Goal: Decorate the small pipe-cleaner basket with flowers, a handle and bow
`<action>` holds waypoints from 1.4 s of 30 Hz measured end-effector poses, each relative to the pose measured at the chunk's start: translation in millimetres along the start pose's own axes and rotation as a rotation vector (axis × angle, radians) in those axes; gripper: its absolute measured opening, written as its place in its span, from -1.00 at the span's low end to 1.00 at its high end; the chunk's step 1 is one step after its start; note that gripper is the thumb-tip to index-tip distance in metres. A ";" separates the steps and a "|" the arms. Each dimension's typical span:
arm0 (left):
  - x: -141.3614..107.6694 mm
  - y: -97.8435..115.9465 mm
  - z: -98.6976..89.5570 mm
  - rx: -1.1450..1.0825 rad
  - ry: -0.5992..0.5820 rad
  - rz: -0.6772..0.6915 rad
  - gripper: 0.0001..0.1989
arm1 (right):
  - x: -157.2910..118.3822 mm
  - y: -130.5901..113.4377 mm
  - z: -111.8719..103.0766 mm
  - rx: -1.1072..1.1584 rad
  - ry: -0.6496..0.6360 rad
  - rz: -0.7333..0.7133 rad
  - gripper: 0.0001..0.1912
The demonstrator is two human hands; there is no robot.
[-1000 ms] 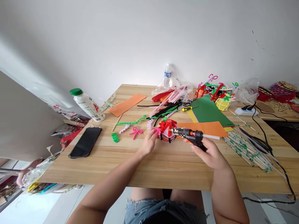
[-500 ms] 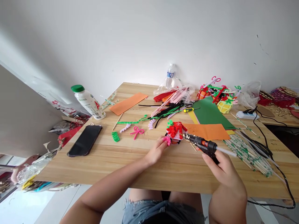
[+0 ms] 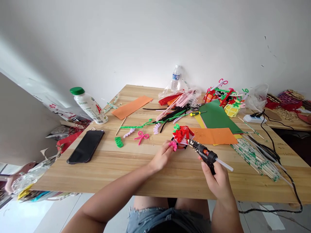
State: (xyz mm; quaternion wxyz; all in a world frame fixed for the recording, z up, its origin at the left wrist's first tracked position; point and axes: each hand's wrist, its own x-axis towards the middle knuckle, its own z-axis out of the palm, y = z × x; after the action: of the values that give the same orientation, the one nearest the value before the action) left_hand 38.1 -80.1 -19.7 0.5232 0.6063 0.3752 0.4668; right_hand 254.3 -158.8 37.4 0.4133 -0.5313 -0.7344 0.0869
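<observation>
My L hand (image 3: 160, 157) is closed on the L side of a small round craft of red, pink & green fuzzy pipe cleaners (image 3: 182, 134), fingers at a bright-pink fuzzy coil (image 3: 173, 146) there; craft's approx mid of the pale wood-grain worktop (image 3: 136, 178), nr the front; my R hand (image 3: 218, 181) is wrapped round the handle of a black glue gun (image 3: 202, 151) w/ a clear stick out the back; nozzle's at the craft's R side, can't tell if touching; a flat orange rectangular sheet (image 3: 216, 136) lies just R of the craft; to the L, apart, a hot-pink pipe-cleaner bow (image 3: 141, 137) & a short green zigzag pipe cleaner (image 3: 119, 142); further L, a black phone (image 3: 86, 146); behind, a yellow-&-black screwdriver (image 3: 195, 114).
</observation>
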 end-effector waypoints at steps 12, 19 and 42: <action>-0.1 1.6 -0.3 0.067 0.017 -0.004 -0.52 | 0.4 2.3 4.2 0.013 0.006 0.031 -0.83; -0.2 5.8 -0.6 0.071 0.000 0.003 -0.50 | 2.1 2.6 5.5 -0.036 0.013 0.040 -0.81; 0.1 -3.7 -0.7 0.029 -0.010 0.028 -0.53 | -1.5 6.4 6.4 -0.073 0.094 -0.019 -0.74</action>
State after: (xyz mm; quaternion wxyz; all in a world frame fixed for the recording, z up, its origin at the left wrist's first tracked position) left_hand 37.6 -79.2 -23.4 0.5097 0.6213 0.3709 0.4654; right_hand 254.5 -155.4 28.9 0.4285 -0.5423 -0.7220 0.0313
